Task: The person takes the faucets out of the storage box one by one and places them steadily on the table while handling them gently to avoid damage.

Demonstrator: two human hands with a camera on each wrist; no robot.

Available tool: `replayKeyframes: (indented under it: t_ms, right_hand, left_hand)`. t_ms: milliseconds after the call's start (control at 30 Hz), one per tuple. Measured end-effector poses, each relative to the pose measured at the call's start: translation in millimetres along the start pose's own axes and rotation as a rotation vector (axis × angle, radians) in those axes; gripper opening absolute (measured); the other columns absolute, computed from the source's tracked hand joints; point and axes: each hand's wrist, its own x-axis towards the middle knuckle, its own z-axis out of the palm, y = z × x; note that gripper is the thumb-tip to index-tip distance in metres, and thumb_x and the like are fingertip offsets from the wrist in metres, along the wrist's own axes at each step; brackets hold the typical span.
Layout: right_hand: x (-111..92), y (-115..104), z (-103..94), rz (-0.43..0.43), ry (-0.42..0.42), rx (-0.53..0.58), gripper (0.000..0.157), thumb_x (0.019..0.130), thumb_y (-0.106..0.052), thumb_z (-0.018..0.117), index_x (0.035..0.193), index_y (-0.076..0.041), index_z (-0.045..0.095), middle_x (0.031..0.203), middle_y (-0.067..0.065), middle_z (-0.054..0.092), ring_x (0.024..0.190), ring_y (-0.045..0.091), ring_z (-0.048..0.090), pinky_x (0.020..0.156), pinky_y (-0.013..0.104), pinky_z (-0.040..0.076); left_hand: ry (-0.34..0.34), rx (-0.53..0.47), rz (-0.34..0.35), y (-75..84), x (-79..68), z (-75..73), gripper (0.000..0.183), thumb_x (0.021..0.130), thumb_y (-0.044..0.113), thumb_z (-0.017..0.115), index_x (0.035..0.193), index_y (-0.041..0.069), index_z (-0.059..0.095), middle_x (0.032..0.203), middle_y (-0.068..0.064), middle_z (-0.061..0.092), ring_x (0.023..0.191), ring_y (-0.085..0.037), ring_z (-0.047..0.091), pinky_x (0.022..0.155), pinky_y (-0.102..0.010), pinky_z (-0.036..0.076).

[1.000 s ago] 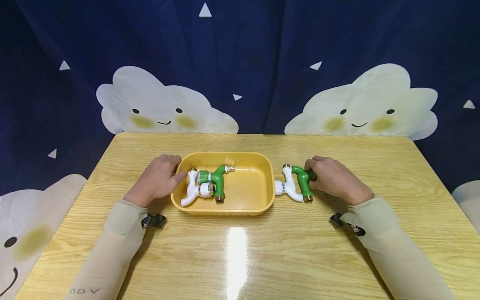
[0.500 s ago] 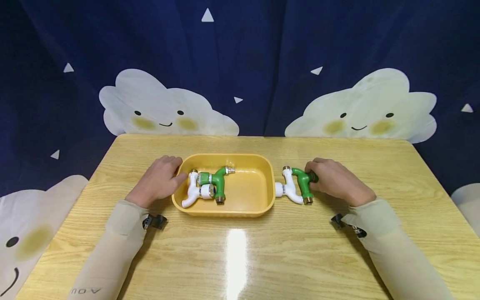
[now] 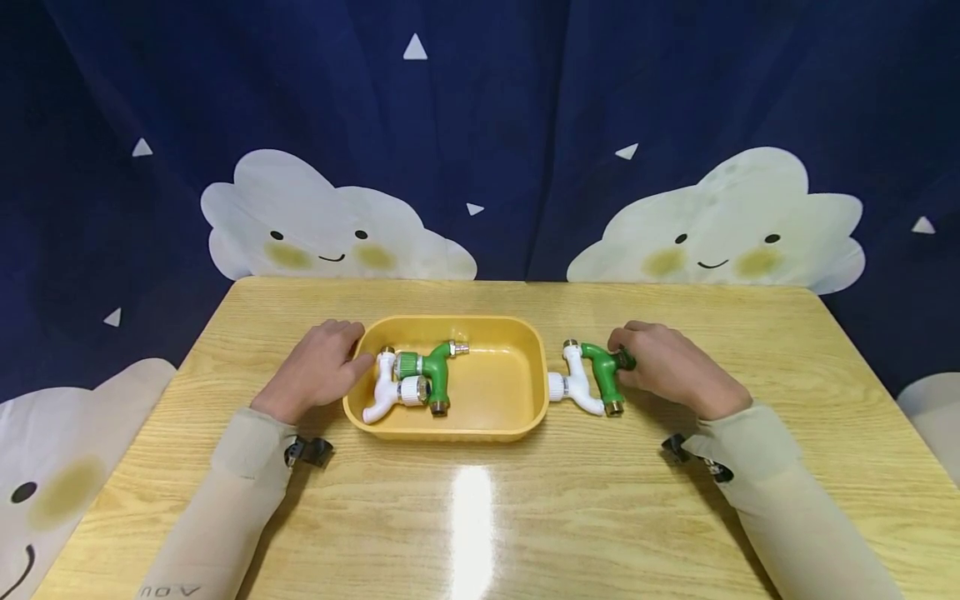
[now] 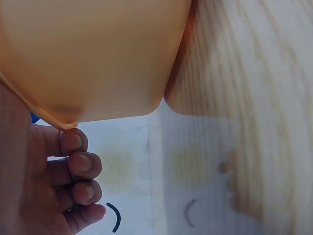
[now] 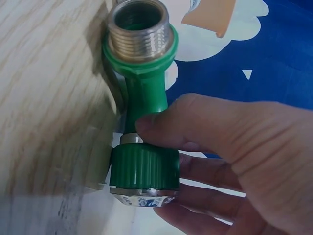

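Note:
In the head view, my left hand (image 3: 311, 372) grips the left rim of a yellow plastic tub (image 3: 480, 435), thumb over the edge. Its curled fingertips (image 4: 84, 165) show under that rim in the left wrist view. Inside the tub's left half lie a white tap (image 3: 385, 387) and a green tap (image 3: 437, 377), side by side. My right hand (image 3: 678, 367) holds another green tap (image 3: 603, 371) by its handle end, to the right of the tub. Up close, the thumb presses beside the ribbed green knob (image 5: 145, 166), and the threaded metal inlet points upward in that view.
A second white tap (image 3: 577, 383) lies between the tub and the held green tap, its knob at the tub's right wall. Behind the wooden table (image 3: 600, 508) hangs a dark blue curtain (image 3: 510, 108) with smiling clouds.
Everything in the head view has shifted slightly downward, background included. Both hands keep their hold, and the taps stay in the same places relative to the tub.

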Motion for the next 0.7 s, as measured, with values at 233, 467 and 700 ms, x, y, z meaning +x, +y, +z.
replayKeyframes:
  t_ms: [233, 467, 700]
  right_hand:
    - [-2.2, -2.0, -2.1, 0.001, 0.014, -0.006, 0.028, 0.086, -0.011, 0.08, 0.112, -0.005, 0.072, 0.106, 0.01, 0.071, 0.081, 0.017, 0.062, 0.073, 0.038, 0.053]
    - [-4.1, -5.1, -5.1, -0.01, 0.034, -0.013, 0.028, 0.087, -0.011, 0.079, 0.113, -0.003, 0.072, 0.107, 0.011, 0.071, 0.083, 0.019, 0.065, 0.074, 0.04, 0.055]
    - [-5.7, -8.8, -8.0, -0.028, 0.057, -0.015, 0.027, 0.087, -0.011, 0.076, 0.113, -0.003, 0.072, 0.107, 0.011, 0.072, 0.082, 0.019, 0.066, 0.075, 0.041, 0.056]
  left_hand:
    - [-0.002, 0.003, 0.0, 0.1, -1.1, -0.3, 0.024, 0.095, 0.023, 0.053, 0.073, 0.015, 0.047, 0.068, -0.003, 0.043, 0.068, -0.022, 0.043, 0.067, -0.033, 0.032]
    - [0.011, 0.007, 0.008, -0.5, -1.1, 0.5, 0.024, 0.094, 0.023, 0.053, 0.073, 0.015, 0.047, 0.068, -0.003, 0.043, 0.068, -0.022, 0.043, 0.067, -0.033, 0.033]
    - [0.001, 0.011, 0.0, -0.2, -1.3, 0.3, 0.024, 0.095, 0.024, 0.052, 0.074, 0.014, 0.048, 0.069, -0.003, 0.044, 0.07, -0.023, 0.044, 0.068, -0.033, 0.033]
